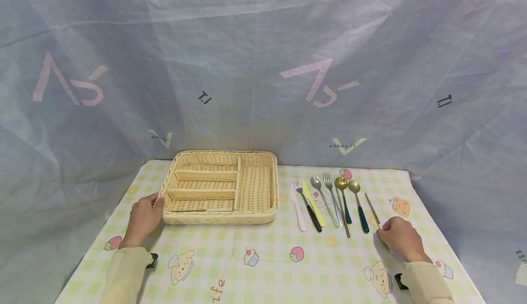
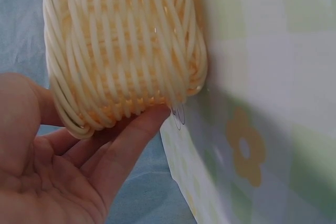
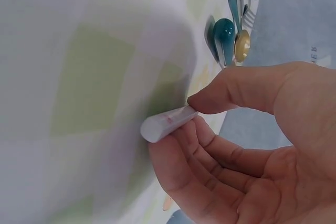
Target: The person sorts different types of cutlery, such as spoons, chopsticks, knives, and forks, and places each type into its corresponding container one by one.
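- A grey-blue sheet (image 1: 255, 66) hangs behind everything, printed with letters and angular marks, seemingly to screen off whatever lies beyond.
- The tabletop (image 1: 230, 267) wears a green-checked cloth with cartoon prints; the things sit toward its far edge, which leaves the forearms room in front.
- The wicker basket (image 1: 220, 220) stands left of centre, its open side up, so every compartment can be reached from above: three long ones at the left, one broad one at the right.
- The left hand (image 1: 145, 214) grips the basket's left end near the front corner, thumb by the rim and fingers against the end wall, probably to steady it.
- The right hand (image 1: 401, 237), low over the tabletop, pinches a slim utensil between thumb and fingers near its handle end, which likely lets it be controlled without touching the metal.
- The loose cutlery lies in a row right of the basket, handles toward the person, presumably for easy picking: a pink knife (image 1: 298, 209), a black-handled fork (image 1: 314, 217) and a yellow knife (image 1: 314, 208) are among those nearest the basket; a green-handled spoon (image 1: 361, 212) ends the row.
- The white-handled utensil (image 3: 168, 123) in the right hand points away from the person, just right of that spoon; its tip is too narrow to identify.
- Another pale-handled piece (image 1: 218, 209) lies lengthwise in the basket's front long compartment, whose shape suits it.
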Tool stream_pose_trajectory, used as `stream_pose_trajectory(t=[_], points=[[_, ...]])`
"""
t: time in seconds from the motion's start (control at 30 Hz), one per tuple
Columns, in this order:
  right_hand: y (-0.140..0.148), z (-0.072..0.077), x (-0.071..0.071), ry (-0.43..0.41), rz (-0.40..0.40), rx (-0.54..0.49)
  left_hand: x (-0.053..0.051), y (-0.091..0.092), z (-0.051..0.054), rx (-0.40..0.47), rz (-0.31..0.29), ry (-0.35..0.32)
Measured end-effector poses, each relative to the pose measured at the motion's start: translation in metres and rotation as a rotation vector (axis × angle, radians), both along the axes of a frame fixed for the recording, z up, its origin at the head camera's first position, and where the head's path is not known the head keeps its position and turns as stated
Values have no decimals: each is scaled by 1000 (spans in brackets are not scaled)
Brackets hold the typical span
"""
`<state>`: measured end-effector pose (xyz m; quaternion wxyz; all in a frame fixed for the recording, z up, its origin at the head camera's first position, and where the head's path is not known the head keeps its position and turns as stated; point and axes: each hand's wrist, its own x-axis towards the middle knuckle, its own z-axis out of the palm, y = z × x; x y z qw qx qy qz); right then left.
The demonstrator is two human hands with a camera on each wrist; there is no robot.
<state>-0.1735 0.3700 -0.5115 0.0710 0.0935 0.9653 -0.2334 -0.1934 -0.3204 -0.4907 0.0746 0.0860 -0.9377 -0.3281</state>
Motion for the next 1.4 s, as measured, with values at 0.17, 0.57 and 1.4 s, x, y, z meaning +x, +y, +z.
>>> stream_pose_trajectory(t=[0.17,0.57,1.4], points=[[2,1,3,5,-5,14,1,-2,0,1,-12,1],[4,6,8,9,-5,6,2,-2,0,7,-10,-8],[-9,33,1,126,40,12,0,-2,-2,12,-6,-6]])
